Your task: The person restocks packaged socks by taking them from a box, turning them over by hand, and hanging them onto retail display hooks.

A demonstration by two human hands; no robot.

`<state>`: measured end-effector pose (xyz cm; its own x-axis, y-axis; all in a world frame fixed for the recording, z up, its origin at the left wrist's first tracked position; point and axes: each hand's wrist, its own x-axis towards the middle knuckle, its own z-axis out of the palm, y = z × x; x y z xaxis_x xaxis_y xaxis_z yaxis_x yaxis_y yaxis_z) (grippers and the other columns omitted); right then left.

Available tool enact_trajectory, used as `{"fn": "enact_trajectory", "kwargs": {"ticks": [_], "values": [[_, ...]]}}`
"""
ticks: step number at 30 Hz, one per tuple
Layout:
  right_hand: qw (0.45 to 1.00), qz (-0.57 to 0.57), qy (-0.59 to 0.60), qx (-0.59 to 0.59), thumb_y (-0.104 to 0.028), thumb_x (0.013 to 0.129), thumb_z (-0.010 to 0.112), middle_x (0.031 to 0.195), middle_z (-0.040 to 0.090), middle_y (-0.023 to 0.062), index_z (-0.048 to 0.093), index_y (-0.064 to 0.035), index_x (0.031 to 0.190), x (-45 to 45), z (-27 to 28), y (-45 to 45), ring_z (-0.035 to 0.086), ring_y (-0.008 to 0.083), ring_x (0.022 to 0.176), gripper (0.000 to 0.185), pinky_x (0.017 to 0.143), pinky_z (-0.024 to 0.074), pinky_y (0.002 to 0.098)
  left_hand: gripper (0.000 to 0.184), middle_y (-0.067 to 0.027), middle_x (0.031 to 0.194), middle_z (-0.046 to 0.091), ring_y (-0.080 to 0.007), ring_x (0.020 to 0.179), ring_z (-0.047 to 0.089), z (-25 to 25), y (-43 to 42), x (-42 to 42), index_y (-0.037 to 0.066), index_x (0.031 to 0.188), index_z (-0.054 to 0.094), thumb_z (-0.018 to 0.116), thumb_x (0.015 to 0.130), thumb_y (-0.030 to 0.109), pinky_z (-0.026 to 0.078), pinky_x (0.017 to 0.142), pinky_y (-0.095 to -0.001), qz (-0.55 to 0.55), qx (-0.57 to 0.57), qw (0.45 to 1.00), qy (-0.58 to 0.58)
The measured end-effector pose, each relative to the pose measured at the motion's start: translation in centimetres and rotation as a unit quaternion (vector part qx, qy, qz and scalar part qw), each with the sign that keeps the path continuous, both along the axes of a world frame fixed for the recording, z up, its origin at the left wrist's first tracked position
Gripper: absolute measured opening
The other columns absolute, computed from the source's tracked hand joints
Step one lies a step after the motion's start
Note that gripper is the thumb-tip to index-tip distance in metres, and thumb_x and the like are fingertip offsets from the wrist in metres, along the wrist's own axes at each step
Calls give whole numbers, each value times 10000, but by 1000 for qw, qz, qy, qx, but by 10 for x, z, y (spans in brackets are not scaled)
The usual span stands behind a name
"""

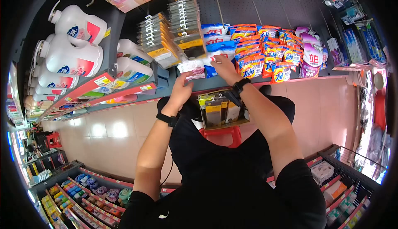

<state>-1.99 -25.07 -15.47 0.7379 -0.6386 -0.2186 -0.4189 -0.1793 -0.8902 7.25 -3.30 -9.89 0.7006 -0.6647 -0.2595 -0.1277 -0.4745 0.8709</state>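
Observation:
My left hand point(181, 92) is at the shelf's front edge, its fingers apart and their tips at a white-and-pink packet point(192, 68) lying there. To its right, my right hand point(225, 70) has bent fingers on the front of a blue-and-white detergent bag point(212, 60); part of that bag is hidden by the hand. More blue-and-white bags point(217, 38) lie behind it. Just right of my right hand are stacked orange Tide bags point(251, 66). Packs on hooks point(188, 42) hang behind the white-and-pink packet.
Below my hands, an open carton point(212, 123) of yellow-and-grey packs rests on a red stool point(232, 136) between my knees. White pump bottles point(74, 55) fill the left shelf. Purple bags point(311, 55) and hanging brushes point(352, 47) are at the right. Stocked shelves point(99, 202) stand behind me.

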Motion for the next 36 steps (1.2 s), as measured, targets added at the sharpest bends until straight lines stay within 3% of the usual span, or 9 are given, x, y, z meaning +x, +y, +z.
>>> {"fn": "enact_trajectory", "kwargs": {"ticks": [5,9,11,19,23,29,33,35,36], "values": [[987,60,146,-12,-271,880,668,1028,719,203,700,-54,1134,-96,-67,21,686,360,1009,336,898,530,398,301,-79,1120,674,-159,996,628,10,20,-64,16,1224,643,561,935,22,499,888,-288,-55,8,985,161],[973,149,177,-21,-233,849,653,1184,677,220,690,-81,1174,-133,-104,59,628,377,1137,361,966,504,476,257,-57,1050,672,-131,942,624,-25,51,-104,17,1193,651,551,956,22,506,842,-274,-89,-17,978,190],[972,141,77,-172,-146,806,656,1180,661,177,684,-104,1196,-135,-116,78,627,407,1094,394,965,511,454,251,-60,1042,672,-130,944,625,-10,58,-119,14,1194,649,558,961,36,505,847,-272,-117,2,983,143],[949,150,139,-239,-70,750,682,1112,661,165,644,-128,1138,-137,-98,108,632,396,1052,394,908,520,474,243,-45,1035,661,-130,983,619,19,89,-144,17,1198,648,543,979,3,485,900,-265,-77,-17,975,208],[952,188,194,-146,-80,789,677,1012,693,142,604,-111,1092,-151,-109,110,656,413,963,314,840,522,495,239,-39,1040,657,-123,987,618,26,92,-144,19,1190,649,546,976,-5,484,907,-263,-76,-20,974,212],[989,140,38,-8,-132,876,704,1002,699,125,609,-58,1101,-163,-48,94,681,308,888,255,790,528,413,276,-49,1069,644,-124,972,618,39,89,-143,22,1241,611,569,969,4,493,900,-259,-41,-47,962,267],[993,83,-68,57,-142,937,701,962,684,63,639,-38,1130,-169,42,74,639,129,841,228,751,514,300,502,-96,1253,567,-169,1100,592,61,81,-146,31,1367,499,680,898,38,482,950,-288,-25,-24,990,138],[989,67,-83,103,-159,966,685,963,682,33,643,-27,1144,-176,83,67,631,87,856,226,740,509,267,579,-105,1291,543,-202,1165,567,72,83,-148,14,1389,476,722,866,51,455,1016,-337,-70,-5,992,-102],[981,36,-120,149,-168,974,678,962,680,26,646,-27,1149,-180,100,65,626,76,850,227,740,507,256,634,-97,1228,581,-204,1146,577,81,82,-150,3,1403,463,763,850,82,425,1041,-349,-76,-9,991,-113]]}}
